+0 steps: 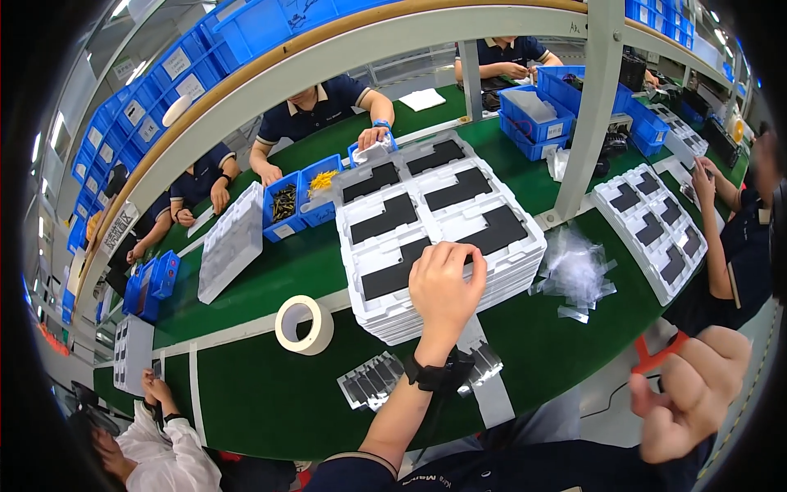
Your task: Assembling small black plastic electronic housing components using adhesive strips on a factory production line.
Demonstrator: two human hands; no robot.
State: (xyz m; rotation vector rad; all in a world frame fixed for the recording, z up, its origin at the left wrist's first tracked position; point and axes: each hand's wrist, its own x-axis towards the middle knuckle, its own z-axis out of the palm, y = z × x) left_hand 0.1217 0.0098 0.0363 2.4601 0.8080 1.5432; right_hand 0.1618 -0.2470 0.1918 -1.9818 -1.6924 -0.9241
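Observation:
My left hand reaches over the near part of a tall stack of white moulded trays. Its thumb and fingers are drawn together beside a flat black notched piece lying in the top tray; whether something small is pinched there I cannot make out. More black pieces fill the other pockets. A dark band circles my left wrist. Off the table at the right, my right hand is raised close to the camera with its fingers curled, and what they hold, if anything, is hidden.
Near me lie clear strips with dark parts, a tape roll and a heap of clear film pieces. Blue bins stand beyond. A metal post rises behind the stack. Co-workers sit around; another filled tray lies right.

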